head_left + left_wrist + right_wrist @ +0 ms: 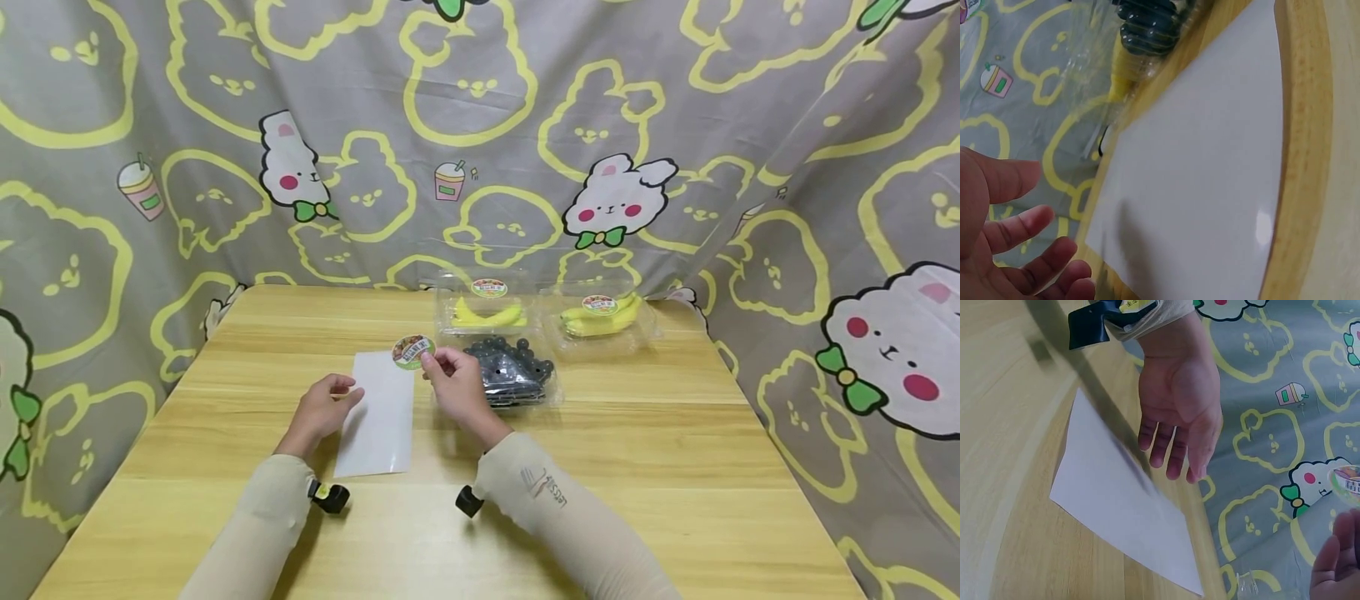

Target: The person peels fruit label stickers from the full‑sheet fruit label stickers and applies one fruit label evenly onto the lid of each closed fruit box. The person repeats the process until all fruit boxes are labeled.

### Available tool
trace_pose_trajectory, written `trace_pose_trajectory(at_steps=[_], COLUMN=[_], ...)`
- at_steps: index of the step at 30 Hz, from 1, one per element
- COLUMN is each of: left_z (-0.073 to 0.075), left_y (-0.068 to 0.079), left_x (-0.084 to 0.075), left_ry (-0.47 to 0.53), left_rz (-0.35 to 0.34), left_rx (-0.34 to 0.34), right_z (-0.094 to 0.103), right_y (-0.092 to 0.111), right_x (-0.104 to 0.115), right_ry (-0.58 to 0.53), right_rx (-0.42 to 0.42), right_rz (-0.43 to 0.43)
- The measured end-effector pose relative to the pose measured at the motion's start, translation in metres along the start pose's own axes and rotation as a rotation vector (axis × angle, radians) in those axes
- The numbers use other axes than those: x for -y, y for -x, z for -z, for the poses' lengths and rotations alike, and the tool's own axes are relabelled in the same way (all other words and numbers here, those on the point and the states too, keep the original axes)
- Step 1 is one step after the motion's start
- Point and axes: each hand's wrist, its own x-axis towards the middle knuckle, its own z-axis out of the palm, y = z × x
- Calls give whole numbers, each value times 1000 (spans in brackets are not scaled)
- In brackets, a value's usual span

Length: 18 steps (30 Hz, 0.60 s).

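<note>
Between thumb and fingers my right hand [459,387] pinches a round fruit-label sticker [409,352], held above the far end of a white paper sheet [375,425]. That sticker also shows at the right edge of the right wrist view [1349,481]. My left hand [321,410] hovers at the sheet's left edge, its fingers loosely bent and holding nothing; the left wrist view shows its fingers [1029,231] spread apart. Just beyond the right hand stands a clear plastic box of dark grapes [517,371], partly hidden by that hand.
Two clear boxes of bananas, one at the back middle [487,315] and one at the back right [600,317], each bear a round label. A patterned curtain [480,108] hangs behind and beside the wooden table [637,467].
</note>
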Motion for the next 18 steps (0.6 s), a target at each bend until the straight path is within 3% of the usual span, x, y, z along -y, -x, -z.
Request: trace_pose_trajectory(at_steps=[7, 13, 18], left_z=[-3, -4, -4], left_y=[3, 11, 15], left_x=[-10, -33, -48], left_ry=[75, 246, 242], left_rz=[-77, -244, -325], left_rx=[-40, 51, 52], right_z=[0, -2, -2], right_y=[1, 1, 2], right_x=[0, -2, -3], right_ry=[-1, -39, -29], right_rx=[14, 47, 61], right_rz=[-53, -57, -91])
